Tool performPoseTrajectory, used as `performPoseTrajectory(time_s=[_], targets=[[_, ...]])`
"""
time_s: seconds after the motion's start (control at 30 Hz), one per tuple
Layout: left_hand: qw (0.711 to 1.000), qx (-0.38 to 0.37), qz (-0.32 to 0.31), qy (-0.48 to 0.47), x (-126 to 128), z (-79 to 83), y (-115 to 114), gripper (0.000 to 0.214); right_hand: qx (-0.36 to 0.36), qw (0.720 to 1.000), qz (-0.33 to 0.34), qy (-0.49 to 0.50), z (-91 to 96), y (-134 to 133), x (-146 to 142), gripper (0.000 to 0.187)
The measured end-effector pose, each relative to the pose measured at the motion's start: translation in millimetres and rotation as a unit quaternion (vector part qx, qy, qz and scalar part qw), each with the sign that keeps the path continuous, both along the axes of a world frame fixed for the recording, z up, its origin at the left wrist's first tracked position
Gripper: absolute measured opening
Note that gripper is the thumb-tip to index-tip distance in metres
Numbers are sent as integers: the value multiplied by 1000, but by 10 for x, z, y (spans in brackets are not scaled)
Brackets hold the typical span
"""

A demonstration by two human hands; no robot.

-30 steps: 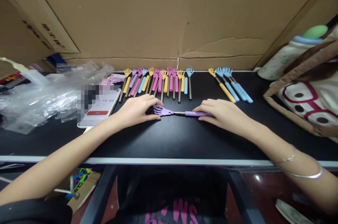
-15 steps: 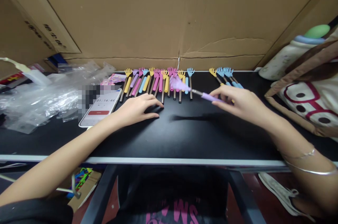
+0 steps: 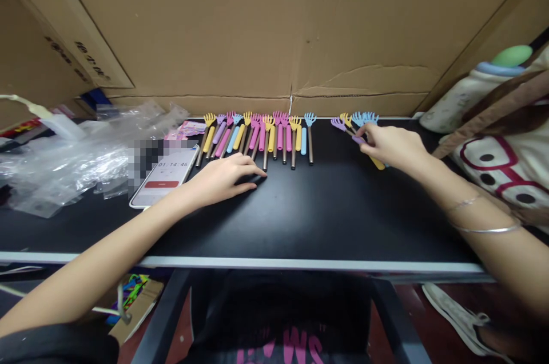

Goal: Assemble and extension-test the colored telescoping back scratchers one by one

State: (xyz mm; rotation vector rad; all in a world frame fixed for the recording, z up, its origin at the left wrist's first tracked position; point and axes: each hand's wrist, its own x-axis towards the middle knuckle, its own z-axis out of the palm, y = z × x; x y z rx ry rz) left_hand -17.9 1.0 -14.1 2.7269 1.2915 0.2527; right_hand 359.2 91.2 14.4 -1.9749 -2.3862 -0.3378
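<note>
My right hand (image 3: 388, 145) pinches the handle of a purple back scratcher (image 3: 338, 123) at the right group. Its claw head points up and left, beside a yellow back scratcher (image 3: 345, 119) and several blue back scratchers (image 3: 366, 118) whose lower parts my hand partly covers. My left hand (image 3: 234, 175) rests on the black table with its fingers stretched out and holds nothing. Just beyond its fingertips lies a row of back scratcher heads on metal rods (image 3: 293, 143), in yellow, purple, pink and blue, with loose coloured handle sleeves (image 3: 271, 138) between them.
A phone (image 3: 165, 178) showing a timer lies left of my left forearm. Crumpled clear plastic bags (image 3: 81, 152) cover the table's left end. Cardboard (image 3: 257, 26) stands along the back. A bottle (image 3: 458, 95) and a bag with a glasses design (image 3: 506, 169) are at the right.
My right hand has carried the purple back scratcher right and back, from above the table's middle to the right group. My left hand stays in place.
</note>
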Motion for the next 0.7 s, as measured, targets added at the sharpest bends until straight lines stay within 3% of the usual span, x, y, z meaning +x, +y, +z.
performPoseTrajectory(time_s=[0.17,0.4,0.53,0.7], targets=[[1000,7,2,15,7,15,-9,30,61,996,18,-60,-189,-10,-82,37],[1000,10,-5,18,6,18,-7,31,97,988,101,-58,-305,85,-23,32],[1000,13,-10,14,0,11,1,30,132,980,139,-58,-253,68,-88,34],[1000,8,-10,15,-2,19,2,31,106,980,167,-14,-113,71,-484,35]])
